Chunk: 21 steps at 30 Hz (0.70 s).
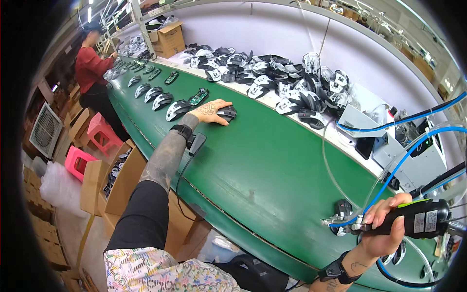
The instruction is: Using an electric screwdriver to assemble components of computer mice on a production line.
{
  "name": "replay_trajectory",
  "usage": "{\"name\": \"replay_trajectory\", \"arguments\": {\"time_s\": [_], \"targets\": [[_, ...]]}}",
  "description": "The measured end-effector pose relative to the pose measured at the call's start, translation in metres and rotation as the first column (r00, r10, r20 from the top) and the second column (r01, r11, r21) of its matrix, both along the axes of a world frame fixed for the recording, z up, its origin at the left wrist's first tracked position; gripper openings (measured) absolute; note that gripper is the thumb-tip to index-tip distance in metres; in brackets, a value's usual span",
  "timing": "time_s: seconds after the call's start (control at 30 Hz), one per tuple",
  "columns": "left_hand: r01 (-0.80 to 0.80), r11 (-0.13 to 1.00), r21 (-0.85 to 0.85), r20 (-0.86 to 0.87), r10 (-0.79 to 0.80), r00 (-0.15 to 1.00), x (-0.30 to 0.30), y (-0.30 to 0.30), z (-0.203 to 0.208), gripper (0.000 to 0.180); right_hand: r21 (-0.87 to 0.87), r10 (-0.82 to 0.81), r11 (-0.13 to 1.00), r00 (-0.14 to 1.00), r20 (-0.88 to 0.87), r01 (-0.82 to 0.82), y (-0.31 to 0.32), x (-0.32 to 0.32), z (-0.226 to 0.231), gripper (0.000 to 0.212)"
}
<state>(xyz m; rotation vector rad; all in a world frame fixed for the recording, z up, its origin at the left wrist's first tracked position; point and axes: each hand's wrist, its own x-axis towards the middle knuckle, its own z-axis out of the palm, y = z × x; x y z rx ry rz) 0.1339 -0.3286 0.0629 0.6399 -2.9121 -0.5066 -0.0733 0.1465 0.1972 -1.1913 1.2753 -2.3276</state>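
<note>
My left hand (210, 112) reaches over the green belt (233, 165), thumb and fingers around a black computer mouse (227, 114). Beside it, a green circuit board in a mouse base (199, 97) and a grey-and-black mouse shell (178, 110) lie on the belt. At the lower right, my right hand (384, 226) is wrapped round a black power screwdriver (423, 218) held sideways. A blue hose passes near its tip, and just beyond lies another dark mouse (343, 208); whether the tip touches it I cannot tell.
Mouse shells lie in a long heap (272, 73) on the white ledge. More shells and boards line the belt toward a person in red (90, 68). Blue hoses (413, 146) and a white machine (372, 119) stand at right. Cardboard boxes (121, 170) and pink stools (101, 131) are at left.
</note>
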Motion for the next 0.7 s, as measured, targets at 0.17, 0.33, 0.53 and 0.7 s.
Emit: {"name": "replay_trajectory", "arguments": {"time_s": [0.17, 0.33, 0.53, 0.7], "targets": [[-0.239, 0.949, -0.205, 0.025, 0.249, 0.968, -0.021, 0.051, -0.019, 0.079, 0.026, -0.026, 0.999, 0.999, -0.036, 0.026, 0.002, -0.006, 0.001, 0.042], [-0.431, 0.861, -0.269, -0.419, 0.299, 0.858, 0.025, 0.007, -0.017, 0.066, 0.015, -0.022, 1.000, 1.000, -0.019, 0.022, 0.004, -0.006, 0.000, 0.041], [-0.655, 0.714, -0.246, -0.159, 0.637, 0.754, 0.112, -0.055, -0.035, 0.071, 0.018, -0.019, 1.000, 1.000, -0.020, 0.020, 0.001, -0.006, -0.002, 0.042], [-0.554, 0.831, -0.049, 0.023, 0.556, 0.831, 0.117, -0.059, -0.005, 0.071, 0.019, -0.037, 0.999, 0.999, -0.031, 0.038, -0.002, -0.007, 0.000, 0.042]]}}
